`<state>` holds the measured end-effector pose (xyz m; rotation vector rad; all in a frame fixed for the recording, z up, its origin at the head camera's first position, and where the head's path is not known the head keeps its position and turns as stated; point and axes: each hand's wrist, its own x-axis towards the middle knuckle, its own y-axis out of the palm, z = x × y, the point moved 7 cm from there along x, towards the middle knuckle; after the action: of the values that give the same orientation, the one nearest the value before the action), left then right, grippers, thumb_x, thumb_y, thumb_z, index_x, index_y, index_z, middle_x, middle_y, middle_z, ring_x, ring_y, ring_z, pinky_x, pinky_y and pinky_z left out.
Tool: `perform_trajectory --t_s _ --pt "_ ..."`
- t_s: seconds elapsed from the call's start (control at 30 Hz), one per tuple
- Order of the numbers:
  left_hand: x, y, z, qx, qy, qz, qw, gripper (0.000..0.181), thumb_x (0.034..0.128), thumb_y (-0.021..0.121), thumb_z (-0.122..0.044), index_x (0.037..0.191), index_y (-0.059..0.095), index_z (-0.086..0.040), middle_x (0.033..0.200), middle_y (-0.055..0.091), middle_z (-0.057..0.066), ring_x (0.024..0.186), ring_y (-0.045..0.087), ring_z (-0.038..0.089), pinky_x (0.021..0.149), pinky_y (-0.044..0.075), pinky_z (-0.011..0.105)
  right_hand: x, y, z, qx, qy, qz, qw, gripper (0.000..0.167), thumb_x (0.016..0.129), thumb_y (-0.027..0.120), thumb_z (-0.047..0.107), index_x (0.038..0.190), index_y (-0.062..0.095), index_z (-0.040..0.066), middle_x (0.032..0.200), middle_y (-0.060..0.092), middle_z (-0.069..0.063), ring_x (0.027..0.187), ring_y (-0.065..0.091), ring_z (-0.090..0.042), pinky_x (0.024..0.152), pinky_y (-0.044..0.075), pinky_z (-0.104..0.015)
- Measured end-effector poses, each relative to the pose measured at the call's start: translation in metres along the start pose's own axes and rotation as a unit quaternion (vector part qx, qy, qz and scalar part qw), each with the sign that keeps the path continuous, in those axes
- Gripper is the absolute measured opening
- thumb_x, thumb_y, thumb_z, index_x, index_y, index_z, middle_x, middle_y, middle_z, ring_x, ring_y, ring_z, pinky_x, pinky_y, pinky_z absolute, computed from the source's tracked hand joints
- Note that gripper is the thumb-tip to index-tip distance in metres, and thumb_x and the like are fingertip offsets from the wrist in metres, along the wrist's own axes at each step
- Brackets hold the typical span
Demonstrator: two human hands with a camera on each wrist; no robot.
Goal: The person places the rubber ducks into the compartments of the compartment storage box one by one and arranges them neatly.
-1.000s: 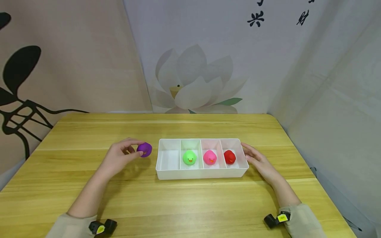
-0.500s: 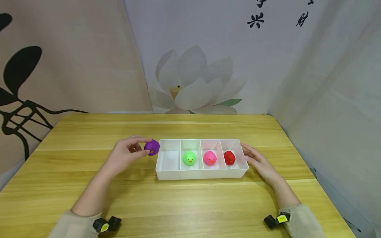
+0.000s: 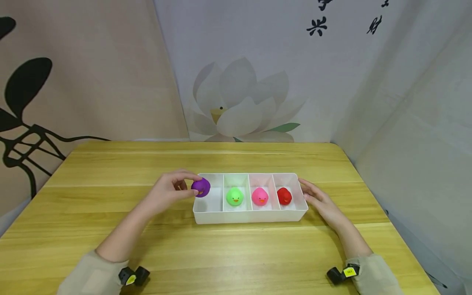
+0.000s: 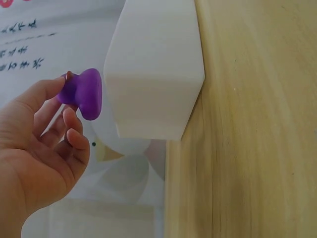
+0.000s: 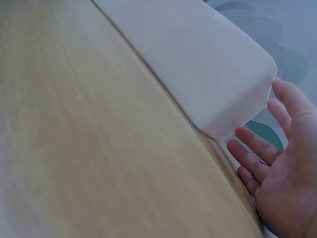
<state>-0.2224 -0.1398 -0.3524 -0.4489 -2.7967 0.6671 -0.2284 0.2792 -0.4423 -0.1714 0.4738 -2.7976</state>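
Note:
My left hand (image 3: 170, 189) pinches a purple rubber duck (image 3: 201, 187) between thumb and fingers, above the left end of a white divided box (image 3: 247, 216). In the left wrist view the purple duck (image 4: 88, 94) is held level with the box's upper edge, tilted on its side in that view. My right hand (image 3: 324, 203) rests against the box's right end with its fingers relaxed. The right wrist view shows that hand's thumb (image 5: 290, 96) touching the box corner. A green duck (image 3: 234, 196), a pink duck (image 3: 260, 196) and a red duck (image 3: 284, 196) sit in separate compartments.
The box stands mid-way on a wooden table (image 3: 236, 254). Behind the table hangs a backdrop cloth (image 3: 254, 37) printed with a lotus. Small black cameras are strapped at both sleeves, including the left wrist camera (image 3: 133, 276).
My left hand has carried the purple duck rightward, from beside the box to over its leftmost compartment. My right hand and the box have stayed in place.

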Motion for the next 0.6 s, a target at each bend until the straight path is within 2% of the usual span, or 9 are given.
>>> perform_trajectory --t_s 0.27,0.6 --pt "0.007 0.007 -0.003 0.005 0.009 0.022 0.9997 0.028 0.0805 0.077 -0.010 0.108 0.072 -0.007 0.103 0.065 0.006 0.072 0.052 0.022 0.056 0.043 0.026 0.001 0.000 -0.002 0.001 0.002 0.001 1.0000 0.050 0.101 0.048 0.015 0.149 0.033 0.008 0.138 0.044 -0.025 0.121 0.046 -0.015 0.096 0.035 -0.018" --pt "0.020 0.020 0.010 0.015 0.005 0.062 0.9980 0.026 0.0795 0.077 -0.006 0.105 0.073 -0.006 0.108 0.065 0.008 0.068 0.052 0.022 0.056 0.044 0.026 0.001 0.000 -0.002 0.001 0.003 0.000 1.0000 0.050 0.101 0.048 0.015 0.149 0.033 0.008 0.137 0.045 -0.025 0.121 0.047 -0.015 0.096 0.035 -0.019"
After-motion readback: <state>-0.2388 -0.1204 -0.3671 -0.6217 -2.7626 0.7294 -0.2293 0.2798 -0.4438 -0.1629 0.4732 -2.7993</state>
